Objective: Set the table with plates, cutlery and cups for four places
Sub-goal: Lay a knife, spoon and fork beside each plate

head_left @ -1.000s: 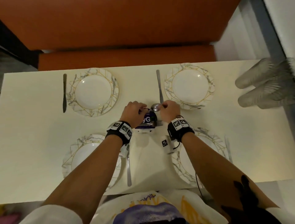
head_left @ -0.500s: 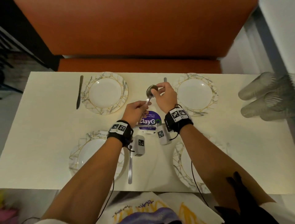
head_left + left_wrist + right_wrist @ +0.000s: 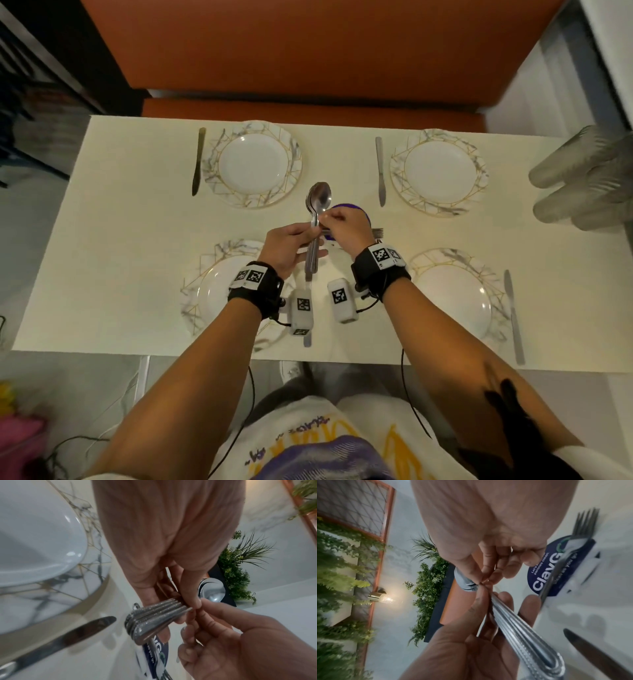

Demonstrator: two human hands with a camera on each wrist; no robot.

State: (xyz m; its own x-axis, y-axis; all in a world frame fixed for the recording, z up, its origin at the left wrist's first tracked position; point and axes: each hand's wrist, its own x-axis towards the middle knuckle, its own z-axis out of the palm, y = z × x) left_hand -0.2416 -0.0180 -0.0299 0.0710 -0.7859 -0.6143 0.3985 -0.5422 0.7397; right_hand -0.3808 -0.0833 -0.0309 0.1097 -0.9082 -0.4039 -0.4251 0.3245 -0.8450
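Change since earlier frame: spoon bundle (image 3: 315, 219) now sits lower, over the table (image 3: 113, 240) middle just above the purple-labelled pack (image 3: 346, 208); both hands have drawn back toward the near edge.
Spoons: several nested together, bowls pointing to the far edge, handles toward the person, lifted clear of the tabletop.
Left hand (image 3: 291, 245): fingers curled round the spoon handles, thumb pressed on the stack; grasping the bundle.
Right hand (image 3: 346, 228): thumb and fingertips pinching the top of the stack at the neck below the bowls; grasping a spoon there.
Forks (image 3: 376, 233): tines showing at the right of the right hand, lying across the pack.
Plates: four, one near each corner: far-left plate (image 3: 252, 164), far-right plate (image 3: 440, 173), near-left plate (image 3: 219, 291) partly under the left forearm, near-right plate (image 3: 452, 296).
Knives: far-left knife (image 3: 198, 161) beside its plate on the left; far-right knife (image 3: 380, 171) left of its plate; near-right knife (image 3: 513, 315) right of its plate, reaching the near edge; near-left knife (image 3: 60, 639) right of its plate, mostly hidden under the wrist cameras.
Cups (image 3: 589, 178): clear stacks lying at the right edge, blurred.
Open room: bare tabletop along the left edge and between the two right-hand plates and the right edge.
Beyond far edge: orange bench (image 3: 308, 51).
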